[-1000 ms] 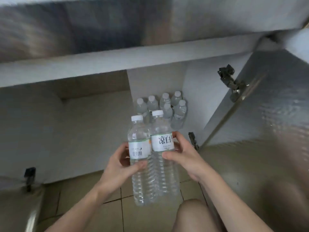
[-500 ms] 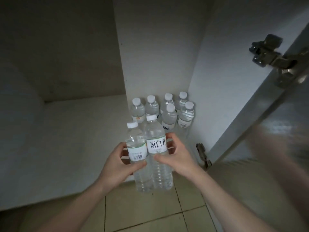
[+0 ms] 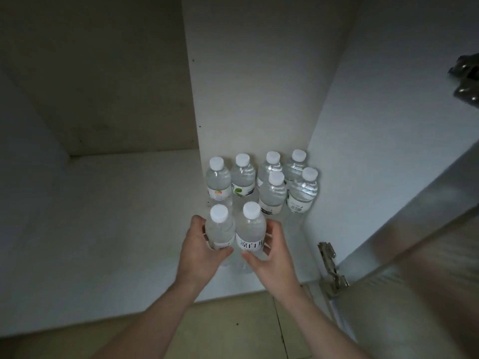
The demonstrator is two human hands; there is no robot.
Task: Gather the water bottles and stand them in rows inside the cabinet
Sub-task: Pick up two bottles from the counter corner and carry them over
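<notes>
I have one water bottle in each hand, and the pair stands side by side, touching, caps up, long axes close to vertical. My left hand curls round the left bottle from its 9 o'clock side, thumb across the front; my right hand curls round the right bottle, the one with the printed label, from its 3 o'clock side. Both bottles are already over the cabinet floor, inside the front edge, though I cannot tell whether their bases are resting on it or hang just above, since my hands hide the bottoms. What the next move turns on lies at 12 o'clock from my hands: the six standing bottles against the back wall, four in the rear row and two more in front of them toward 1 o'clock. The open slots of that second row sit directly ahead of my pair, just in front of the two left rear bottles, so I judge a short straight push toward 12 o'clock, keeping both upright, would fill it. At 4 o'clock the door hinge is well clear of my right wrist.
</notes>
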